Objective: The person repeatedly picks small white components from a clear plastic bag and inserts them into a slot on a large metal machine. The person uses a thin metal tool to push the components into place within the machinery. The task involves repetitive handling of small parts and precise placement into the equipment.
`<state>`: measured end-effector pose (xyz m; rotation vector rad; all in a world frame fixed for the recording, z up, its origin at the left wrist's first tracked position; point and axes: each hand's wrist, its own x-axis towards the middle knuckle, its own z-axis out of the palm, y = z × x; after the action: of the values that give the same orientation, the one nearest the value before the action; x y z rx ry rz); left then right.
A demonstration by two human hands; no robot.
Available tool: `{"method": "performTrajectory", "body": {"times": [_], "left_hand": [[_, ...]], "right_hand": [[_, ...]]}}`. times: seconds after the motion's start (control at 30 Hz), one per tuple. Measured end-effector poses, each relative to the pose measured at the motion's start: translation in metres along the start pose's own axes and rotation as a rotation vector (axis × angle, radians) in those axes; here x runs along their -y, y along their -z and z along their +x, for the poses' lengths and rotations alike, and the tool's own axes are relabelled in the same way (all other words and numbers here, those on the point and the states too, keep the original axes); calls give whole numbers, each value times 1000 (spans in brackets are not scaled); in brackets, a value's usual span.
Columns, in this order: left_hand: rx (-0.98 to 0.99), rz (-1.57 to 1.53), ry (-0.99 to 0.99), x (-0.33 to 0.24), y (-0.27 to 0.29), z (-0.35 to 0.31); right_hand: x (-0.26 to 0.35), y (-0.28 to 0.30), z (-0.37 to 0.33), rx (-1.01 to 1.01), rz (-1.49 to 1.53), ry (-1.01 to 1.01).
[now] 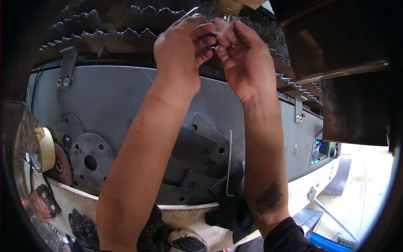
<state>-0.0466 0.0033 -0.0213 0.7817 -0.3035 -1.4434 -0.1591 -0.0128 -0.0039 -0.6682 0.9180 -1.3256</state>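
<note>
A: Where's the clear, film-like piece [219, 27]?
B: Among the fingertips, at two o'clock from the left hand [178, 50] and eleven o'clock from the right hand [252, 59]. The metal fitting [226, 8] sits just above, at the piece's one o'clock

A: Why are both hands up so high?
B: Probably because the fitting hangs there, and something so thin seems to want fingertips rather than palms

A: Are they clamped on it?
B: The fingers of both bend inward, close about it; with that overlap, I can't tell whether either truly pinches

A: And the steel plates [195, 145] at six o'clock?
B: Leaning against the grey panel [214, 98], likely so they stand without toppling
</note>
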Motion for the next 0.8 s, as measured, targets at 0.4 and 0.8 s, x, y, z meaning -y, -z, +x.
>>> {"method": "performTrajectory", "body": {"times": [0.4, 0.8], "left_hand": [[35, -57, -80, -7, 0, 6], [18, -88, -90, -7, -5, 3]], "right_hand": [[1, -7, 0, 128, 180, -55], [3, -10, -5, 91, 231, -44]]}}
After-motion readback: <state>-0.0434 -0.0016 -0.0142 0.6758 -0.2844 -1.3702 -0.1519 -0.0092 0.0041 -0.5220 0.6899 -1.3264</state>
